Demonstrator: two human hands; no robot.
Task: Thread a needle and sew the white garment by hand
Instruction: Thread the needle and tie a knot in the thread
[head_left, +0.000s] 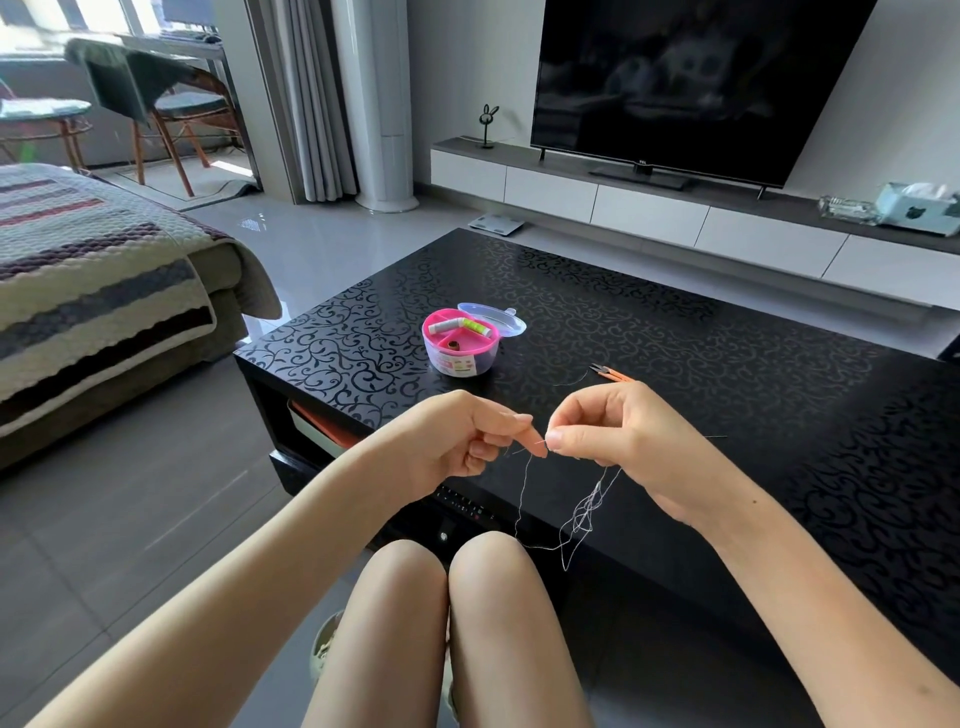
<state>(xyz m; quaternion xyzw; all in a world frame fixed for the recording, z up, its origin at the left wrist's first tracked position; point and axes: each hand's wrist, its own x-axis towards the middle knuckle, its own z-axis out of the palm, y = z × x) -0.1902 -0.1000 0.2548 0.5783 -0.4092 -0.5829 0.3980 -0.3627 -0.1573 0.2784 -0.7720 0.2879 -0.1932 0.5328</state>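
While the loose thread (586, 512) hangs in a tangled skein just above the knees, the likeliest trouble in the head view is a knot: any pull on one strand could cinch that snarl tight, and the length would then have to be cut with the orange snips (614, 375) lying on the black table (727, 332). A second risk, as I judge it, is a frayed or bent thread tip missing the eye, since the two pinches sit almost touching and a small tremor of either would throw the aim off. The left hand (470, 441) has its fingers curled in, thumb and forefinger nipped together on a fine strand that drops from them towards the knees. The right hand (615, 441) is likewise closed to a fingertip pinch, with thread trailing below the palm; the needle is too fine to make out, so I cannot tell which hand holds it. The pink sewing box (460, 345) stands open farther back, well apart from both hands. No white garment is in view.
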